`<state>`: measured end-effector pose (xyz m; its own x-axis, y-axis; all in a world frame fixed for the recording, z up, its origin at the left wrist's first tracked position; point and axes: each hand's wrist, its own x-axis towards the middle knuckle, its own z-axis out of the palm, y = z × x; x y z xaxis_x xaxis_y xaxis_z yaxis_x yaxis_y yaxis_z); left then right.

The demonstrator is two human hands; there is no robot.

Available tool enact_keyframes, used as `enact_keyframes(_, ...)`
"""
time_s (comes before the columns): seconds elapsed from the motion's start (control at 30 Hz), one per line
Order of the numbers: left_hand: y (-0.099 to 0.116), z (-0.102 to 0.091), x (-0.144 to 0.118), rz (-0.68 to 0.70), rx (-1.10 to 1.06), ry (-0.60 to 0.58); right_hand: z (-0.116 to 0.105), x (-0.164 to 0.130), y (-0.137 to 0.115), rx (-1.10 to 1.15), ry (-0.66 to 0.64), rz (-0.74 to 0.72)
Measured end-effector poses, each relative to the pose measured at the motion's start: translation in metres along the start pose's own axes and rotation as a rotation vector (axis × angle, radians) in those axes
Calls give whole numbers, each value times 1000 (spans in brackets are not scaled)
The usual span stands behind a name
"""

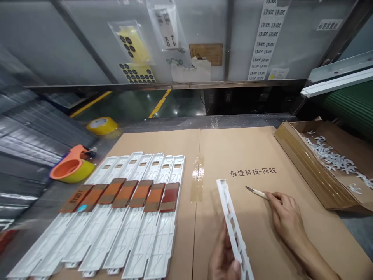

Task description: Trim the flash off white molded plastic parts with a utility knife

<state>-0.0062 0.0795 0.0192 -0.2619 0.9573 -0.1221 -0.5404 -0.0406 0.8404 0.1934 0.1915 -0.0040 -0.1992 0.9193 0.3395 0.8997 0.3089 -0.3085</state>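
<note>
My left hand grips a long white plastic strip with slots along its side, tilted up over the cardboard. In my right hand is a small craft knife with a pale handle, its blade pointing left and away from the strip. To the left lies a row of several white plastic trays, long and narrow, side by side. Orange-brown blocks with brown bands sit across their middles. The lower ends of the strip and of my left hand run out of view.
A cardboard box with small white plastic clips stands at the right. Yellow tape and an orange tape dispenser lie at the left. Flat cardboard covers the table. A grey panel with label sheets rises behind.
</note>
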Motion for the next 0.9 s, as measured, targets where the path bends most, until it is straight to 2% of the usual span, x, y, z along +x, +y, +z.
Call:
enact_keyframes(0.07, 7, 0, 2, -170, -235, 7, -6, -3, -3, 58, 34, 16)
enact_keyframes(0.13, 14, 1, 4, -234, -326, 34, -16, -11, -9, 135, 43, 9)
enact_keyframes(0.17, 17, 1, 6, -239, -346, 48, -23, -18, -14, 223, -6, 25)
enact_keyframes(0.23, 21, 3, 8, -247, -376, 47, -37, -36, -29, 532, -239, 154)
enact_keyframes(0.33, 23, 6, 12, -293, -398, -11, -58, -68, -59, 1206, -666, 497)
enact_keyframes(0.37, 23, 7, 13, -299, -405, -35, -63, -78, -69, 1419, -739, 585)
enact_keyframes(0.43, 21, 12, 14, -302, -414, -80, -70, -96, -87, 1784, -782, 703)
enact_keyframes(0.5, 19, 17, 14, -305, -424, -119, -69, -109, -99, 1989, -775, 771)
enact_keyframes(0.63, 13, 31, 9, -357, -413, -192, -57, -133, -102, 2091, -670, 740)
enact_keyframes(0.73, 10, 37, 4, -387, -319, -291, -53, -156, -89, 2091, -584, 694)
enact_keyframes(0.8, 9, 37, 3, -327, -203, -367, -59, -175, -76, 2043, -528, 721)
enact_keyframes(0.87, 8, 33, 4, -261, -55, -423, -72, -197, -59, 1958, -400, 785)
enact_keyframes(0.9, 7, 29, 5, -249, 7, -435, -79, -210, -50, 1895, -293, 836)
